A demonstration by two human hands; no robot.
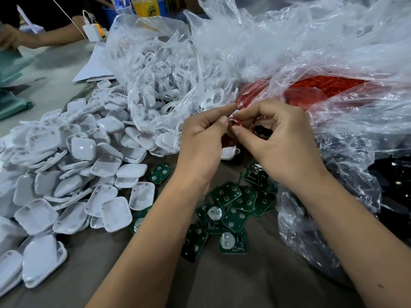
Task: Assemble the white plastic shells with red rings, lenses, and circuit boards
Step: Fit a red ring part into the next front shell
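My left hand [203, 138] and my right hand [278, 134] meet above the table's middle, fingers curled, both pinching one small white shell with a red ring [234, 122] between the fingertips. The piece is mostly hidden by my fingers. A heap of white plastic shells [73, 174] covers the table on the left. Green circuit boards [231, 210] lie scattered below my wrists. Loose red rings [320, 87] fill a clear bag behind my right hand. A clear bag of white shell frames [164, 85] stands behind my left hand.
Crumpled clear plastic [300, 41] piles up at the back right. A dark bag of black parts [391, 174] sits at the far right. Another person's arm [44, 38], a white charger [93, 30] and an orange drink cup [145, 6] are at the far left back.
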